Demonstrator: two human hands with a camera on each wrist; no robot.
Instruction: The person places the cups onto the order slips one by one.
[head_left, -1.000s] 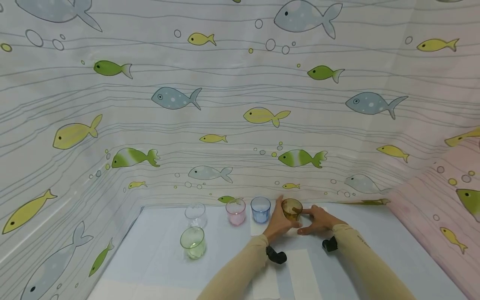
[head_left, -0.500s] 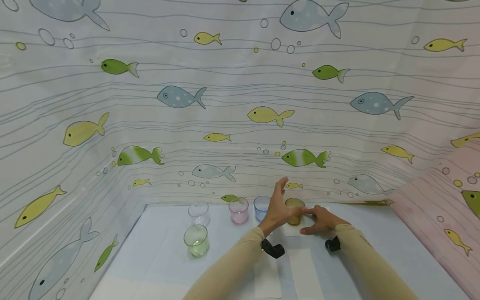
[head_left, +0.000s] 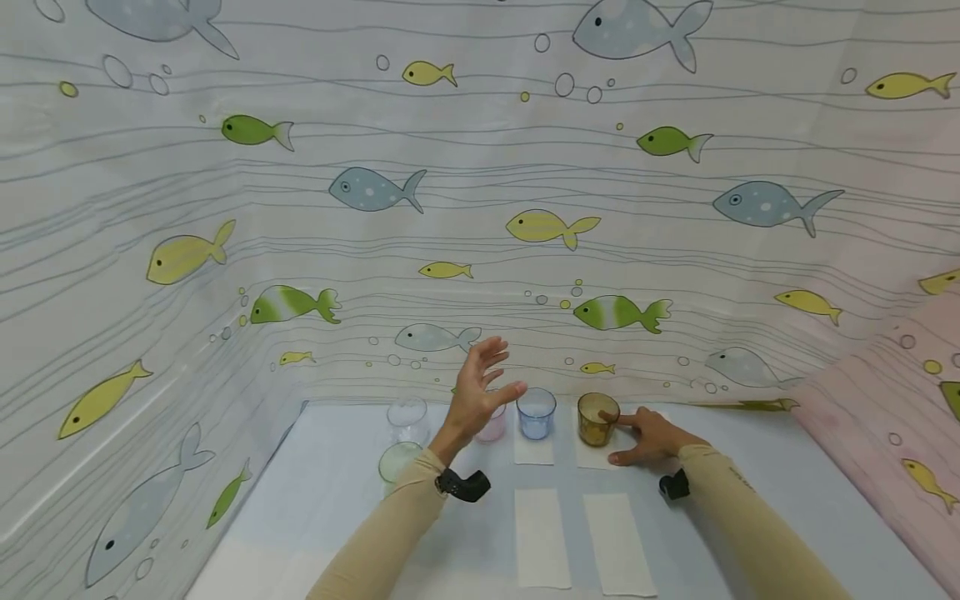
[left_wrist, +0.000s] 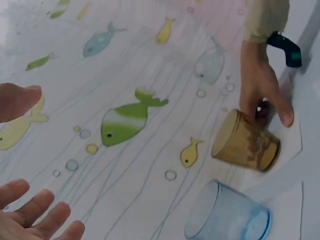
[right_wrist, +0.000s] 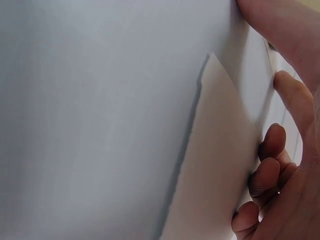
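Observation:
An amber glass tumbler (head_left: 597, 421) stands upright on a white paper strip (head_left: 591, 460) at the back of the table. My right hand (head_left: 651, 435) is at its right side, the index finger reaching to the glass and the thumb low over the paper. In the right wrist view the other fingers (right_wrist: 265, 181) bend loosely and the glass is not visible. My left hand (head_left: 476, 396) is raised with fingers spread, holding nothing, in front of the partly hidden pink glass (head_left: 492, 427). A blue glass (head_left: 536, 415) stands on another paper strip (head_left: 534, 454), left of the amber one.
A clear glass (head_left: 407, 421) stands at the back left, with a green glass (head_left: 397, 461) nearer, partly behind my left forearm. Two more paper strips (head_left: 542, 537) lie toward the front. A fish-patterned curtain (head_left: 360, 267) rises behind and beside the table.
My left hand has let go of the amber glass and moved left, past the blue glass. My right hand stays beside the amber glass. The view has shifted slightly.

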